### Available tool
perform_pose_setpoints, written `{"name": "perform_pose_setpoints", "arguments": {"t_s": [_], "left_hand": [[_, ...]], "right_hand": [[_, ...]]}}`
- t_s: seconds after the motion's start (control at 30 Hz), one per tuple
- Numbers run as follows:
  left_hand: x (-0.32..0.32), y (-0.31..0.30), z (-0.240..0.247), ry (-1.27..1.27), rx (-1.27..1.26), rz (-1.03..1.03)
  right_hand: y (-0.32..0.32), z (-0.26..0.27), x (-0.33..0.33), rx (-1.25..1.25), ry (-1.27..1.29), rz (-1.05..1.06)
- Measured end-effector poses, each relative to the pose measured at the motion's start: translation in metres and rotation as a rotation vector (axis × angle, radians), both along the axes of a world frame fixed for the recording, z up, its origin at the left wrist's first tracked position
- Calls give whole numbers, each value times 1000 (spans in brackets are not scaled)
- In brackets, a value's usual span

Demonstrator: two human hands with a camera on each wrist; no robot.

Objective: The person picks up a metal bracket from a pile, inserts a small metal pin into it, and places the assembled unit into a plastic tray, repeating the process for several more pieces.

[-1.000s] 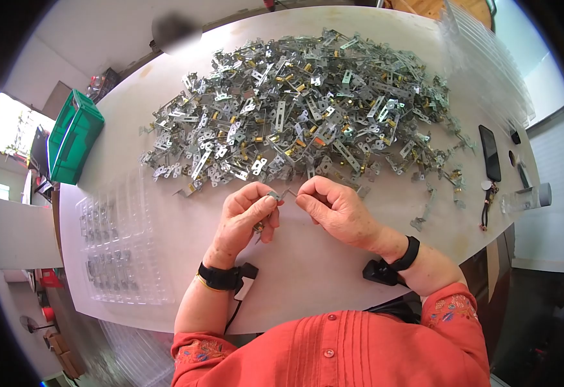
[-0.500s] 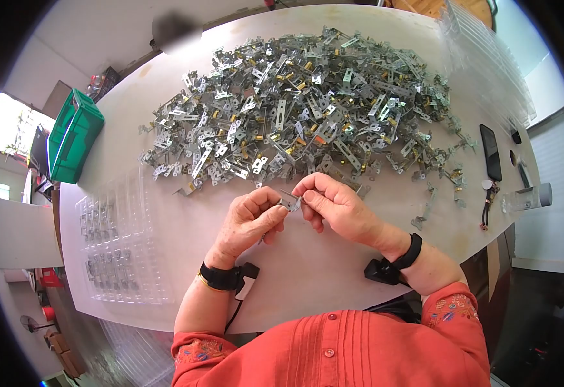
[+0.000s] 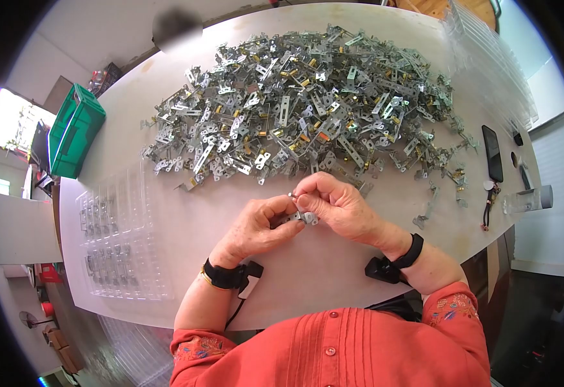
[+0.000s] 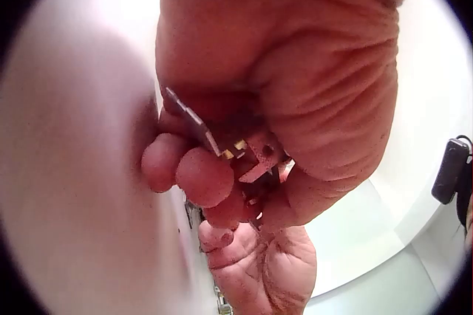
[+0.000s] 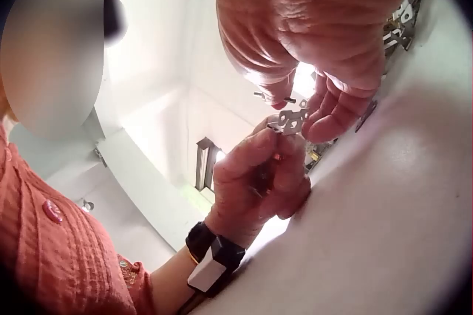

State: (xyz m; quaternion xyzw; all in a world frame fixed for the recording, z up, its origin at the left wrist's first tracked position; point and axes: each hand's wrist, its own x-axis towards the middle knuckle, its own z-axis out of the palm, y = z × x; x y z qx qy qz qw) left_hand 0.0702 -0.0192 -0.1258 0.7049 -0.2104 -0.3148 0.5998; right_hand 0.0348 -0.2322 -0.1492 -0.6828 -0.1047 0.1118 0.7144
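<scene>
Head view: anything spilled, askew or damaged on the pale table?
No spill or damage shows. Mildly odd: stray silvery metal pieces lie apart, off the near right edge of the large heap of silvery and brass-coloured metal parts.

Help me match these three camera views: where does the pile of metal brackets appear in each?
Head: the pile of metal brackets fills the upper middle, beyond the right hand.
Left wrist: only a sliver of the pile shows, at the bottom edge, left of the right hand.
Right wrist: part shows at upper right, beside the right hand.
Shared landmark: the right hand.
</scene>
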Motion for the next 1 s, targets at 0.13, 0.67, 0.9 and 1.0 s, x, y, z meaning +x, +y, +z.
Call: {"name": "perform_pose_setpoints", "arguments": {"t_s": [0.13,0.67,0.9,1.0], "left_hand": [[-1,0,2,-64,21,44],[1,0,-8,-296,-108,119],[5,5,3,-12,-93,101],[7,8,-1,10,-112,84]], "right_hand": [[4,6,-1,161,-92,-75],[1,25,-4,89,21,-122],[-3,26,-2,98,-35,-145],[-3,22,-1,83,-45,-154]]}}
